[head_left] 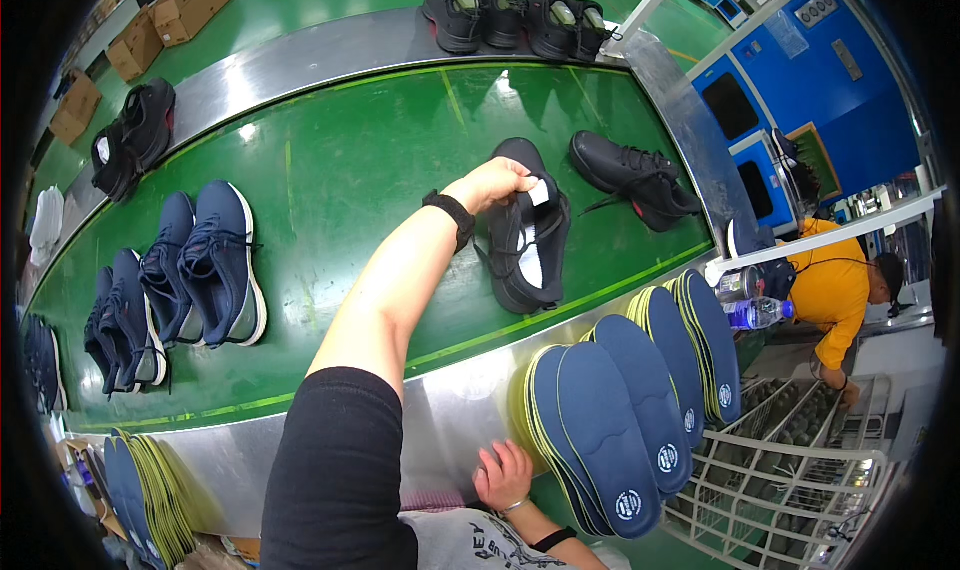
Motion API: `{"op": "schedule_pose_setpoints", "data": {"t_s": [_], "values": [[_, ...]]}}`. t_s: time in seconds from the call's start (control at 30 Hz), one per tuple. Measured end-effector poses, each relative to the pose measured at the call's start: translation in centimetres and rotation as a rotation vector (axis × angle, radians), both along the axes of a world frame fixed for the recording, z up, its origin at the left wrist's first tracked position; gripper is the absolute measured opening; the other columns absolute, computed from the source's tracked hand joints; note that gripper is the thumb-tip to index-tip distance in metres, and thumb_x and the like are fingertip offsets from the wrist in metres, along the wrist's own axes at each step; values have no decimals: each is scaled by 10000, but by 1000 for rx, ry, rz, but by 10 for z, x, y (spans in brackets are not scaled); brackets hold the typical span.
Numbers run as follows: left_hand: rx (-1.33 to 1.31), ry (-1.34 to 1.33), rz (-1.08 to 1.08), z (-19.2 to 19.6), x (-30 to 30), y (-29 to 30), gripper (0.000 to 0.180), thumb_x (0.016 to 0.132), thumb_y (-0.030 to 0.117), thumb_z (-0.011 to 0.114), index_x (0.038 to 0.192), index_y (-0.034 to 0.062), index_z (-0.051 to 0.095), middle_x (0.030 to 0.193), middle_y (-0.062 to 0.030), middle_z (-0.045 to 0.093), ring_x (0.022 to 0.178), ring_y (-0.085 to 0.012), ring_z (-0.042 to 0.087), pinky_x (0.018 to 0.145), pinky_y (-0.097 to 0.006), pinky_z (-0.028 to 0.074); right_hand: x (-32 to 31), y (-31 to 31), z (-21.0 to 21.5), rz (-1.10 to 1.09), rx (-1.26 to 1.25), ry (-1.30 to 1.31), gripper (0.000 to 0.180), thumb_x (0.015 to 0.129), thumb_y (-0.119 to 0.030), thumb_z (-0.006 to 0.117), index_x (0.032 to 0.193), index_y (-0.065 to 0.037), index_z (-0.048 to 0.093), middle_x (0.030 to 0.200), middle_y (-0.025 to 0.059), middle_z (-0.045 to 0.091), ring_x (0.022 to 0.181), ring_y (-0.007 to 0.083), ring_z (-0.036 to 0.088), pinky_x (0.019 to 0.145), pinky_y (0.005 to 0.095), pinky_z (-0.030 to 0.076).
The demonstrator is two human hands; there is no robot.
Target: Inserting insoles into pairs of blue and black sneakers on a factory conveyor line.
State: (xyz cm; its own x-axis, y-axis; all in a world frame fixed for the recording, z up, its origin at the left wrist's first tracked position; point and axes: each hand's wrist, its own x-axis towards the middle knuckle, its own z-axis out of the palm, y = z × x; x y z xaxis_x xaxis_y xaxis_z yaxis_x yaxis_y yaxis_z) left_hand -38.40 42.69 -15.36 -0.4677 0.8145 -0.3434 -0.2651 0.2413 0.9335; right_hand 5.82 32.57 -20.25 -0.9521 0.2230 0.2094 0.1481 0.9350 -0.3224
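My left hand (pixel 492 184) reaches out over the green conveyor belt (pixel 340 240), its fingers closed on the upper part of a black shoe (pixel 552 270). White material shows inside that shoe and beside my fingertips. Another black laced shoe (pixel 630 175) lies to its right, apart from my hand. My right hand (pixel 503 476) rests on the metal edge (pixel 450 410) nearest me with fingers apart and a little bent, holding nothing. Just right of it are stacked dark blue insoles (pixel 600 400) with yellow-green undersides.
Several navy shoes (pixel 220 260) stand on the belt at left. Black shoes (pixel 500 15) line the far rail. More insoles (pixel 140 500) sit lower left. A plastic bottle (pixel 755 313), a white wire rack (pixel 780 480) and a person in orange (pixel 830 285) are at right.
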Motion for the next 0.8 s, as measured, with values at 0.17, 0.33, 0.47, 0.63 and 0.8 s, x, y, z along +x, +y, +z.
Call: {"op": "schedule_pose_setpoints", "data": {"t_s": [0.17,0.33,0.47,0.63,0.8], "values": [[8,-12,-5,-7,-3,-2,167,779,222,596,881,94,628,754,35,597,652,-73,471,570,-223,339,0,-1,-2,3,9,-5,327,691,-209,535,1007,-128,565,1063,104,484,1005,309,448,830,431,372],[26,-11,-4,-9,-4,-2,165,782,209,590,878,80,625,713,40,590,595,-67,458,534,-219,341,0,-2,-3,5,5,2,333,697,-211,534,1018,-127,559,1070,104,479,1011,311,446,831,434,374],[21,12,0,-10,-2,3,159,784,186,583,885,68,614,711,49,578,562,-58,463,499,-204,353,1,1,-1,-44,27,5,333,698,-212,536,1020,-131,558,1078,98,477,1018,301,447,835,429,375],[219,-154,286,0,10,22,177,804,170,565,943,64,590,779,24,592,608,-70,502,545,-210,394,2,0,0,-22,-9,-30,345,701,-222,541,1035,-139,556,1086,78,481,1031,273,451,846,406,370],[271,-2,241,2,25,69,282,821,205,551,1059,54,539,908,-11,582,784,-109,522,687,-251,423,3,0,2,-33,-8,-44,349,697,-223,543,1037,-145,556,1086,69,486,1036,256,452,855,387,366]]}}
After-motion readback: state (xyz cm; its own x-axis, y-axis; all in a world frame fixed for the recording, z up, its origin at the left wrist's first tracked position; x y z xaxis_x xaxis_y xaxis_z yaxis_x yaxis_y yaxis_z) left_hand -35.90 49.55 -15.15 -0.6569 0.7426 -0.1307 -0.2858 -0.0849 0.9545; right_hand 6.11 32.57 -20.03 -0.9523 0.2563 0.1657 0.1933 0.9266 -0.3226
